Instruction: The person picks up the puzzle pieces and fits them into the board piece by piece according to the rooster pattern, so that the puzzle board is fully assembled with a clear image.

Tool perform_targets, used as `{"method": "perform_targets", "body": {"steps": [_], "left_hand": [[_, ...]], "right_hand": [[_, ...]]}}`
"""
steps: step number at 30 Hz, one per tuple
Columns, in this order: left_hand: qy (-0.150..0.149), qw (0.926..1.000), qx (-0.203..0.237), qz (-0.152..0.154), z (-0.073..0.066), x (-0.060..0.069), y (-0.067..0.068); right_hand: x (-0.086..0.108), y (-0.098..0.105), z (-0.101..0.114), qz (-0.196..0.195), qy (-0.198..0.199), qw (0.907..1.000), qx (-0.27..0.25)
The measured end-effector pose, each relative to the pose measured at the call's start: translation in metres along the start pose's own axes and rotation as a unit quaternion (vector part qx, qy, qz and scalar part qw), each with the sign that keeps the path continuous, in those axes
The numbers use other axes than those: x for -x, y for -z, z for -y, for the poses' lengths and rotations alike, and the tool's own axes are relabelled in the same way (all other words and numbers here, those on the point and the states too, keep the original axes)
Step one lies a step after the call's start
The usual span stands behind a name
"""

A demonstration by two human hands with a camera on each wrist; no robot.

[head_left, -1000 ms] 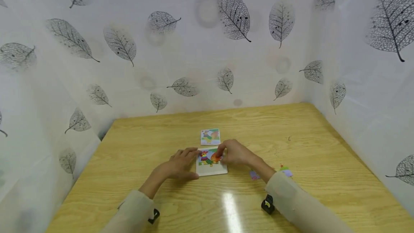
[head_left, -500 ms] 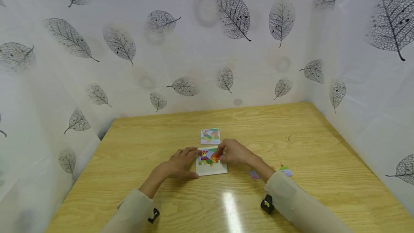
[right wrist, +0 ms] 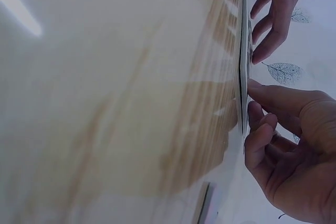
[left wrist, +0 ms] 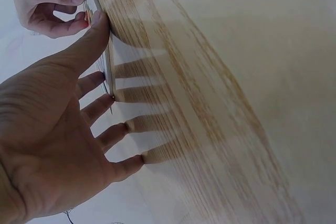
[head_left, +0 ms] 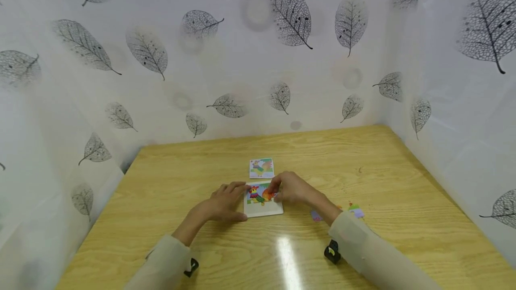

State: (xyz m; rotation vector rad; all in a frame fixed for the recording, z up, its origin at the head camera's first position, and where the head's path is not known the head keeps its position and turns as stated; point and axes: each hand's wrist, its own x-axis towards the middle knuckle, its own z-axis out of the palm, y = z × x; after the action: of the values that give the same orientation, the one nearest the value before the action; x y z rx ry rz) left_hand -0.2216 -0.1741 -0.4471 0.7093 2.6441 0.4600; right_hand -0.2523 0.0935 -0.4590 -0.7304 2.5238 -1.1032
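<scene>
A white puzzle board lies flat on the table, its far half filled with a colourful rooster picture and its near half bare white. Along the board's left side rests my left hand, fingers spread and fairly straight, thumb at the near corner. My right hand curls over the picture's right side, thumb and forefinger pinching an orange puzzle piece at the tail. Its fingers partly hide this piece. Seen edge-on in the right wrist view, the thin board has both hands at it.
Beyond the board lies a square card printed with a paler rooster. Loose puzzle pieces lie to the right, partly behind the right forearm, including a purple one. A leaf-patterned white curtain encloses the table's back and sides.
The head view has tilted slightly, so the scene sits a little higher. Both hands stay at the board, with hardly any visible movement of the fingers.
</scene>
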Motion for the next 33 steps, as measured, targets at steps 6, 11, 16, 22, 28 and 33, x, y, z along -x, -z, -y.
{"method": "perform_targets", "body": {"steps": [6,11,16,22,28,33], "left_hand": [[0.004,1.0,-0.004,0.002,0.0,-0.001,0.002],[0.007,1.0,-0.003,0.001,-0.001,-0.001,0.002],[0.008,1.0,0.002,-0.002,-0.001,0.0,0.001],[-0.011,0.9999,0.001,-0.004,0.0,0.001,0.002],[-0.014,0.9999,0.002,-0.004,0.004,-0.001,-0.001],[-0.012,0.9999,0.005,-0.008,0.009,-0.003,-0.006]], "right_hand": [[0.003,0.002,0.002,0.003,-0.012,0.9998,-0.018],[0.01,0.009,0.0,0.02,-0.002,0.9994,-0.029],[0.019,0.021,-0.008,0.051,0.009,0.9965,-0.065],[0.037,0.033,-0.019,0.065,0.015,0.993,-0.098],[0.056,0.045,-0.038,0.08,0.004,0.9901,-0.116],[0.071,0.054,-0.05,0.078,-0.003,0.9896,-0.121]]}}
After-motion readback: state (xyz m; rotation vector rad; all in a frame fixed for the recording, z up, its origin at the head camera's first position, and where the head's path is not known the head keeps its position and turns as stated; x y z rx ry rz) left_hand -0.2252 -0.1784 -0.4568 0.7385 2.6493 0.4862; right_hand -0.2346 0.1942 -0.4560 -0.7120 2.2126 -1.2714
